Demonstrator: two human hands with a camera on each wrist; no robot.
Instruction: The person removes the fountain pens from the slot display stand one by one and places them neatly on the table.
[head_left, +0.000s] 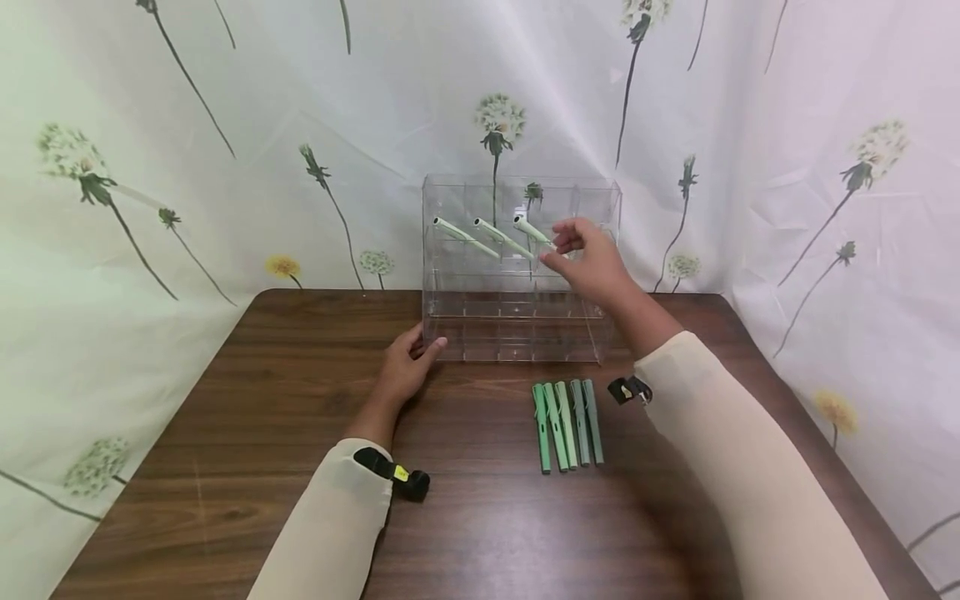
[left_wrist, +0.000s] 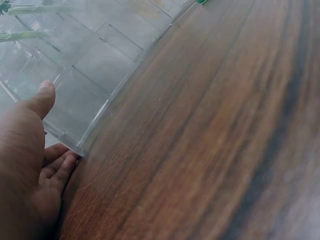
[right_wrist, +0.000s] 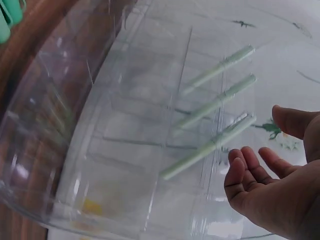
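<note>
Loosely open, the right hand (head_left: 592, 262) hovers by a pale green pen (head_left: 534, 232), seemingly untouched; the left hand (head_left: 408, 367), open, rests against the clear acrylic compartment organizer (head_left: 517, 325).

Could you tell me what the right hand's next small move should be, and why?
Probably down to the green pens lying on the table to pick one. The right hand is open beside the third pen in the clear organizer, apparently just released, three slots hold pens, and the left hand steadies its corner.
</note>
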